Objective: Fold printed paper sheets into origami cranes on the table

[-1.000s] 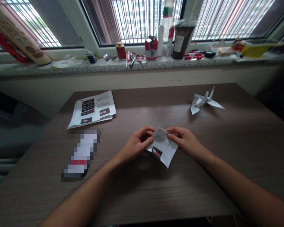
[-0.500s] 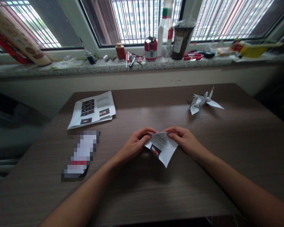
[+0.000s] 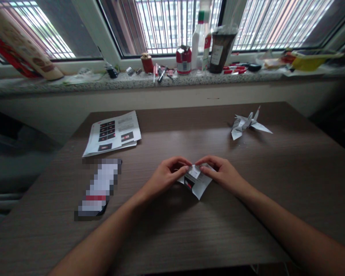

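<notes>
Between my hands is a small sheet of printed white paper (image 3: pixel 201 184), one corner pointing toward me and a dark picture with red printed on it. Its far corner is bent over toward me as a small flap. My left hand (image 3: pixel 172 169) is closed on the paper's far left side, thumb on top at the flap. On the other side, my right hand (image 3: pixel 217 169) pinches the paper near the flap with thumb and fingers. The fingers partly hide the paper's far edges.
A folded paper crane (image 3: pixel 245 124) stands at the back right of the wooden table (image 3: pixel 172 237). Printed sheets (image 3: pixel 112 134) lie at the back left, with a blurred-out phone (image 3: pixel 99 188) in front. The windowsill holds a can (image 3: pixel 183 60), a cup (image 3: pixel 220 50), bottles and small items.
The paper's far corner has come over toward me as a flap. Both hands have moved slightly closer together, their thumbs now at the flap.
</notes>
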The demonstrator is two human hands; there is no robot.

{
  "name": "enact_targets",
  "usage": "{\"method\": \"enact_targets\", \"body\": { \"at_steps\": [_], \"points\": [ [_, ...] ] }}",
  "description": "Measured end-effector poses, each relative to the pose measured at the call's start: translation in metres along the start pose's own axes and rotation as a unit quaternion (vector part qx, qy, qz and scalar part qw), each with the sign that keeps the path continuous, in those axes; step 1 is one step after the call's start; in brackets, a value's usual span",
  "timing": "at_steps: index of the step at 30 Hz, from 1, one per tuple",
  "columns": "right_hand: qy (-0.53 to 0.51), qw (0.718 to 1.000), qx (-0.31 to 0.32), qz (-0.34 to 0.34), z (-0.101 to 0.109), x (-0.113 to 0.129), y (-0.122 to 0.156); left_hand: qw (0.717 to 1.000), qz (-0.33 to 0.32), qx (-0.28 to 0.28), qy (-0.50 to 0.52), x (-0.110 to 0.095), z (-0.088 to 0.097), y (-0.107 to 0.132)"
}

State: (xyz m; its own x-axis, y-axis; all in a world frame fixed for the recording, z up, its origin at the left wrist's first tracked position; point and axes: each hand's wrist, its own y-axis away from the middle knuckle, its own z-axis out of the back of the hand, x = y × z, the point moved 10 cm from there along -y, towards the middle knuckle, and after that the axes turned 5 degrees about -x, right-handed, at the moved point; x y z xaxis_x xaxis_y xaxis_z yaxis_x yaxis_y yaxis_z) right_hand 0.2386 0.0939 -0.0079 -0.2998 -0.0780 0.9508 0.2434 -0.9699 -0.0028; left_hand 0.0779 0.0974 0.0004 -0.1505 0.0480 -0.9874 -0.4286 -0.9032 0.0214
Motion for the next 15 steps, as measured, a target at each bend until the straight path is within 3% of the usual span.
{"method": "enact_targets", "body": {
  "at_steps": [7, 15],
  "points": [
    [-0.018, 1.000, 0.001, -0.004, -0.0026, 0.0032, 0.0009, 0.999, -0.011, -0.027, -0.022, -0.0042, 0.0014, 0.0019],
    [0.022, 1.000, -0.002, 0.006, -0.0033, 0.0052, 0.0022, 0.999, 0.002, -0.010, -0.052, -0.0059, -0.0044, 0.0034]
  ]
}}
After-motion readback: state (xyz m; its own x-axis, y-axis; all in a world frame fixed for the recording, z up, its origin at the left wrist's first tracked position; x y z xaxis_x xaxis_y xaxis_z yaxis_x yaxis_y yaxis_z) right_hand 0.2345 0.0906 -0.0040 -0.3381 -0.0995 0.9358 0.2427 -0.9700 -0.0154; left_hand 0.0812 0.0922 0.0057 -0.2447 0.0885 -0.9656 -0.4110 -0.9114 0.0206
